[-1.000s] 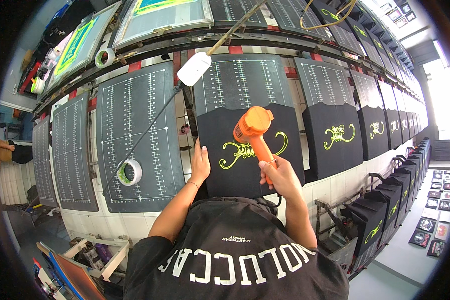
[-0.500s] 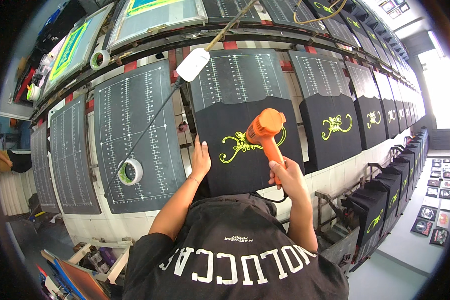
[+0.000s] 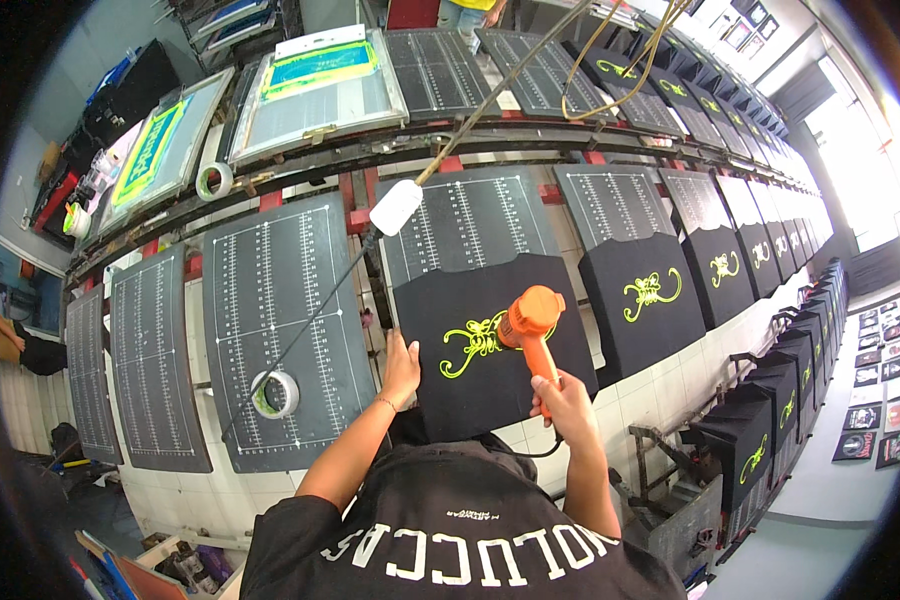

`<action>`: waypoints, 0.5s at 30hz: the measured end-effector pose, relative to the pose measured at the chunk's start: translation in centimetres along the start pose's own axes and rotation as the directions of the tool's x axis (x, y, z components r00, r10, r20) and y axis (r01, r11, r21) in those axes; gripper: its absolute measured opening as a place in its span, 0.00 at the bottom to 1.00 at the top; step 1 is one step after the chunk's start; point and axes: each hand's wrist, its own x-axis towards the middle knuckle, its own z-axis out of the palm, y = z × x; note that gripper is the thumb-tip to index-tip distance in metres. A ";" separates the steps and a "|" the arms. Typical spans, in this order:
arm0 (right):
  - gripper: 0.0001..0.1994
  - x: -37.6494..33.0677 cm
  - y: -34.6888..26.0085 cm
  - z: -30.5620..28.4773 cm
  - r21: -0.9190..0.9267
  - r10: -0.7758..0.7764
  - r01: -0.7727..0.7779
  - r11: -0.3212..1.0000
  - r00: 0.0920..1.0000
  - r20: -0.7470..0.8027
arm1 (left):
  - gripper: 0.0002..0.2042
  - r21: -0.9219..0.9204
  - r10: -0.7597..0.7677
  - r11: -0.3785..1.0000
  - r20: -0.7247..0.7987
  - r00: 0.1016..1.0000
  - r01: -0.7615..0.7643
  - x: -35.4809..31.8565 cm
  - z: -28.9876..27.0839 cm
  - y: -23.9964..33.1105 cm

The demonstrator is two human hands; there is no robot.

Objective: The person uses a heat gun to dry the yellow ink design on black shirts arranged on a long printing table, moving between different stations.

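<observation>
My right hand is closed round the handle of an orange heat gun. Its round body hangs over a black T-shirt, nozzle turned left toward a neon-yellow line print and hiding part of it. The shirt lies stretched on a dark printing board with white ruler lines, which shows bare beyond the collar. At the board's left edge rests my left hand, fingers stretched out and holding nothing. A black cord runs from the gun's handle toward my body.
Left of me, a tape roll lies on a bare board. A white plug block hangs on a cable across the boards. More printed shirts line up rightward. Screen frames stand on the far row, with a person beyond.
The view has tilted up, so the boards sit lower in the picture and a person shows at the far side. The heat gun stays over the print, shifted slightly rightward; my left hand keeps its place.
</observation>
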 end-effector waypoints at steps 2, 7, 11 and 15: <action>0.14 -0.7 -0.4 0.6 -0.024 -0.025 0.025 0.999 0.999 -0.019 | 0.30 0.069 0.028 0.997 -0.043 0.999 -0.025 0.9 -1.2 1.2; 0.14 -1.3 0.5 0.4 0.071 -0.041 0.044 0.997 0.998 -0.038 | 0.31 -0.219 0.219 0.957 0.110 0.969 -0.191 5.5 -7.5 13.2; 0.13 -2.2 0.3 0.7 0.144 -0.055 0.058 0.988 0.998 -0.025 | 0.33 -0.414 0.552 0.775 0.073 0.831 -0.478 7.3 -13.6 24.5; 0.13 -2.9 0.3 1.4 0.137 -0.081 0.086 0.987 0.996 -0.043 | 0.36 -0.711 0.462 0.603 -0.059 0.885 -0.362 8.9 -19.1 31.1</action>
